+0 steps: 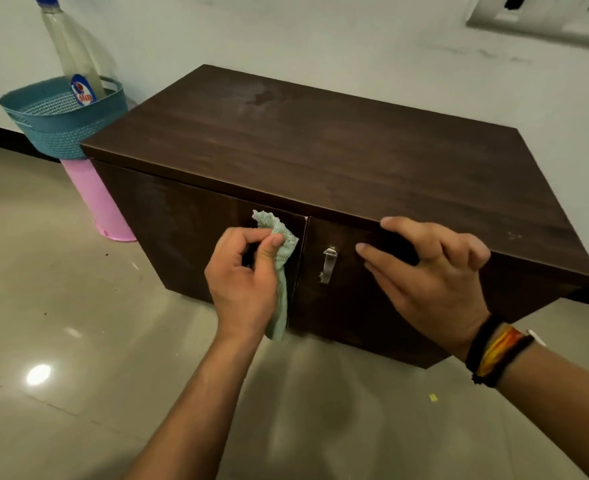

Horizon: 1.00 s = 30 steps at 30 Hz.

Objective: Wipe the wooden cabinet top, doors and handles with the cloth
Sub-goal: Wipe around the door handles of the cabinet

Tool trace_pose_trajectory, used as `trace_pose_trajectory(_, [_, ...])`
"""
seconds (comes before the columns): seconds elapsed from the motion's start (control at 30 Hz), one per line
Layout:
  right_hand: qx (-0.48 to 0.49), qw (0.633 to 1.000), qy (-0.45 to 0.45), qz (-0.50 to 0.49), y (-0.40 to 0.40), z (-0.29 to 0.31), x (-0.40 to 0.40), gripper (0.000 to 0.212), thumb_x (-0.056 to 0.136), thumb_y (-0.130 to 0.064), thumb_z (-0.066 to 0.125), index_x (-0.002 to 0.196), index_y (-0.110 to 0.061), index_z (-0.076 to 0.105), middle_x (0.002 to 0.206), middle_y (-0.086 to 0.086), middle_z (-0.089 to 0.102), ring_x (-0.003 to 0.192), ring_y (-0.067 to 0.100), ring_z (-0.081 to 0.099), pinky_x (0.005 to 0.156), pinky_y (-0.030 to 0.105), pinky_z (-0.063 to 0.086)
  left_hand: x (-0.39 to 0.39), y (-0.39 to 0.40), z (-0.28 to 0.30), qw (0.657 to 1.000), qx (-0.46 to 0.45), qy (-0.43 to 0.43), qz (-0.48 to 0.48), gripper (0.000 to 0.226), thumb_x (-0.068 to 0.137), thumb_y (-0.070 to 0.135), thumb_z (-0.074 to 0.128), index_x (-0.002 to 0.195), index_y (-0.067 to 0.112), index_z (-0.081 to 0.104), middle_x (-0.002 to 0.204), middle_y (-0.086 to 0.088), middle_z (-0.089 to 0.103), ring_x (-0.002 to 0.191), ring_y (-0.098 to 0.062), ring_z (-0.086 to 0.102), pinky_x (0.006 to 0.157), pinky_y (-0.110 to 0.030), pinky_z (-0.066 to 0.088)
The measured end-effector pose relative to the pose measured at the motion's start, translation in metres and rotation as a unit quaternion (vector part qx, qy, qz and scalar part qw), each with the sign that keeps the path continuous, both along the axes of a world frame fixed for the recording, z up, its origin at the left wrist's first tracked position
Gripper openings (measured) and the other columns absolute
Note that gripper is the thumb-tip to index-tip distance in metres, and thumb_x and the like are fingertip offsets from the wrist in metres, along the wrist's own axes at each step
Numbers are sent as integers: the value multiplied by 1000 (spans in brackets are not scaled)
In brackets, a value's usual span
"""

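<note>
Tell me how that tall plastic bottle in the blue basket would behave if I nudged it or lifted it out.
The bottle looks clear and mostly empty, so it is probably light. It is tall and narrow and leans in the blue basket, so a nudge would likely tip it. The basket sits atop a narrower pink bin, so a hard push might unsettle it too.

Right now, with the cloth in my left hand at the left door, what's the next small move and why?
Probably slide the cloth right onto the metal handle of the right door. Your left hand grips the cloth just beside that handle, which looks not yet covered, and your right hand rests spread against the cabinet edge, steadying it.
</note>
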State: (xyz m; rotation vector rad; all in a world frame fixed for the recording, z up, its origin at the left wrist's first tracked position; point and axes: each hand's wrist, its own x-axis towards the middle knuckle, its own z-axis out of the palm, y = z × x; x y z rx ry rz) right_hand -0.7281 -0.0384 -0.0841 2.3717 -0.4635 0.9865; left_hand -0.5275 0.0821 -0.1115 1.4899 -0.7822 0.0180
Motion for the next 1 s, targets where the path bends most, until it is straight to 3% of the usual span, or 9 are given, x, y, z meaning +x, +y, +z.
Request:
trace_pose_trajectory(0.1, [-53, 998, 1, 30, -2, -9, 7, 19, 92, -29, 74, 110, -35, 78, 134, -7, 49, 113, 18, 46, 85, 39, 28, -21, 2, -5, 999, -26, -33, -11, 7, 91, 18, 70, 88, 21, 65, 84, 9, 63, 81, -10, 62, 72, -17, 49])
trace_pose_trajectory(0.3, [-76, 997, 2, 9, -9, -27, 18, 18, 93, -33, 72, 110, -35, 76, 117, -9, 52, 100, 19, 45, 79, 40, 26, -46, -10, -31, 999, -18, 21, -43, 7, 91, 30, 67, 90, 23, 67, 86, 5, 66, 83, -16, 65, 72, -23, 52])
trace_pose_trajectory(0.47, [-40, 998, -47, 18, -8, -26, 27, 9, 92, -37, 75, 99, -32, 75, 92, -10, 72, 95, 20, 45, 76, 41, 26, -49, -22, -38, 997, -5, 67, -47, 2, 92, 20, 70, 91, 18, 71, 87, 3, 68, 83, -14, 66, 72, -21, 53])
trace_pose_trajectory(0.73, [0, 999, -51, 14, -7, -28, 28, 9, 96, -31, 70, 100, -28, 78, 96, -11, 73, 94, 22, 43, 75, 42, 26, -61, -31, -31, 998, -23, 50, -18, 2, 93, 19, 70, 95, 20, 70, 90, 4, 68, 85, -9, 66, 72, -12, 50])
trace_pose_trajectory(1.0, [-22, 999, -18, -16, -1, -19, 27, 8, 94, -31, 71, 97, -29, 79, 93, -13, 71, 93, 21, 42, 78, 40, 24, -70, -29, -70, 1000, -24, -10, -16, 7, 94, 10, 65, 97, 6, 70, 96, 0, 67, 94, -15, 64, 83, -36, 55])
